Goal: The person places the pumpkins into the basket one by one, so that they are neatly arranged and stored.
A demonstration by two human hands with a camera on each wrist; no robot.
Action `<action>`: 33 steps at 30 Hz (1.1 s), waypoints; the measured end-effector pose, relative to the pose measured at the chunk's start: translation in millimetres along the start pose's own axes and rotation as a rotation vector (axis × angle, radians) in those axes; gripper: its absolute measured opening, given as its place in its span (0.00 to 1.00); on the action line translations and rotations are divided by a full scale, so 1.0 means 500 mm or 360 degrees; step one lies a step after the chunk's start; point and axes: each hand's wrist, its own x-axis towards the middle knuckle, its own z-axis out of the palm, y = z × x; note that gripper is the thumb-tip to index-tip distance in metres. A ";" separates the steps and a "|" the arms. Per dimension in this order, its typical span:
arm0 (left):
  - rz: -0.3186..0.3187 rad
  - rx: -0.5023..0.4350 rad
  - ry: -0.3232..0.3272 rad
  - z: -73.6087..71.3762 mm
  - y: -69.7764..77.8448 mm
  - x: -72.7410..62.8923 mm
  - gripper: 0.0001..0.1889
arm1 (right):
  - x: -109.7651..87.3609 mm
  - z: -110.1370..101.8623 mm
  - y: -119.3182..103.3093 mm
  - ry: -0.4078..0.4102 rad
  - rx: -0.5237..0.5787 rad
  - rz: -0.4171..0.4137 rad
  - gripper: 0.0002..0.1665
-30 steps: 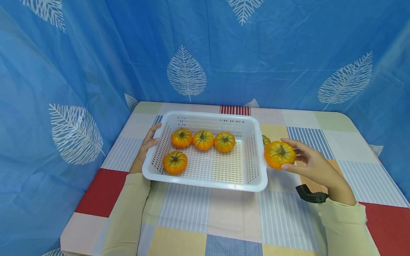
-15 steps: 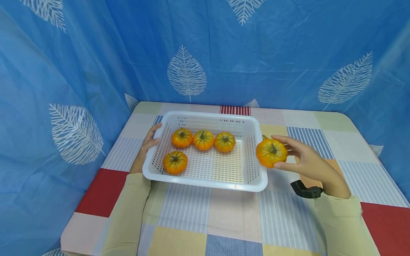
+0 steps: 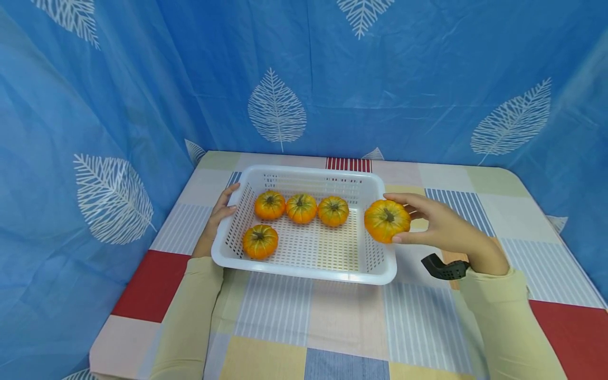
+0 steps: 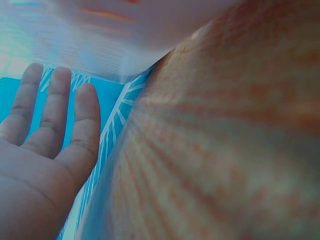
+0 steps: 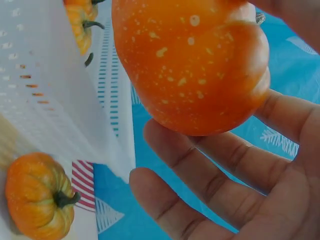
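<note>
My right hand (image 3: pixel 434 224) holds a small orange pumpkin (image 3: pixel 387 220) between thumb and fingers, over the right rim of a white plastic basket (image 3: pixel 304 275). From the right wrist, the pumpkin's speckled orange underside (image 5: pixel 195 70) fills the upper middle. Straight fingers of my left hand (image 3: pixel 215 224) touch the basket's left side; its palm and fingers (image 4: pixel 52 145) show in the left wrist view. Inside the basket, three pumpkins stand in a back row, including the middle pumpkin (image 3: pixel 301 208), and another pumpkin (image 3: pixel 259 241) lies front left.
One more pumpkin (image 5: pixel 40 197) rests on the table outside the basket's right wall, seen only from the right wrist. A patchwork cloth (image 3: pixel 347 322) covers the table. Blue leaf-printed curtain (image 3: pixel 404 79) hangs behind and at the sides.
My right hand has carried its pumpkin leftward and slightly up, from beside the basket to over its right rim. The left hand and basket have stayed put.
</note>
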 end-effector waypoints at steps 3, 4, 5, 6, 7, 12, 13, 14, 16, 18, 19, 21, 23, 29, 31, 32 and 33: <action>-0.0006 -0.0008 -0.0009 0.000 0.001 0.000 0.33 | 0.013 -0.001 -0.003 -0.0058 0.0037 0.0009 0.47; -0.0008 -0.0007 -0.0011 -0.001 0.001 -0.001 0.33 | 0.018 -0.002 -0.005 -0.0076 0.0051 0.0018 0.46; -0.0009 -0.0004 -0.0014 -0.001 0.001 -0.001 0.33 | 0.023 -0.003 -0.004 -0.0098 0.0067 0.0027 0.46; -0.0008 0.0000 -0.0016 -0.002 0.001 -0.001 0.33 | 0.028 -0.003 -0.004 -0.0121 0.0086 0.0031 0.46; -0.0007 0.0005 -0.0020 -0.002 0.001 -0.001 0.33 | 0.033 -0.004 -0.005 -0.0146 0.0102 0.0041 0.45; -0.0007 0.0002 -0.0034 -0.004 -0.001 0.000 0.33 | 0.058 -0.007 -0.011 -0.0260 0.0151 0.0062 0.45; -0.0005 0.0001 -0.0034 -0.004 -0.001 0.001 0.33 | 0.063 -0.008 -0.011 -0.0278 0.0145 0.0070 0.45; -0.0001 0.0001 -0.0031 -0.003 -0.002 0.001 0.33 | 0.067 -0.007 -0.011 -0.0291 0.0138 0.0076 0.45; 0.0002 0.0007 -0.0023 -0.003 -0.002 0.000 0.33 | 0.076 -0.006 -0.010 -0.0312 0.0117 0.0088 0.44; 0.0003 0.0014 -0.0017 -0.003 -0.002 -0.001 0.33 | 0.083 -0.004 -0.010 -0.0331 0.0108 0.0103 0.44; 0.0003 0.0017 -0.0013 -0.003 -0.002 -0.002 0.33 | 0.087 -0.003 -0.009 -0.0344 0.0110 0.0100 0.44; -0.0002 0.0012 -0.0009 -0.003 -0.002 -0.002 0.33 | 0.094 0.000 -0.011 -0.0369 0.0123 0.0093 0.44; -0.0001 0.0013 -0.0014 -0.003 -0.001 -0.003 0.33 | 0.103 0.003 -0.012 -0.0400 0.0140 0.0088 0.43; 0.0016 0.0057 -0.0023 -0.005 -0.001 -0.002 0.33 | 0.130 0.016 -0.017 -0.0474 0.0162 0.0127 0.43; 0.0015 0.0058 -0.0028 -0.005 0.000 -0.001 0.33 | 0.137 0.020 -0.019 -0.0491 0.0162 0.0140 0.44; 0.0010 0.0047 -0.0028 -0.005 0.000 -0.001 0.33 | 0.141 0.022 -0.020 -0.0498 0.0159 0.0143 0.44; 0.0009 0.0043 -0.0028 -0.004 0.001 -0.001 0.33 | 0.145 0.024 -0.022 -0.0504 0.0158 0.0145 0.44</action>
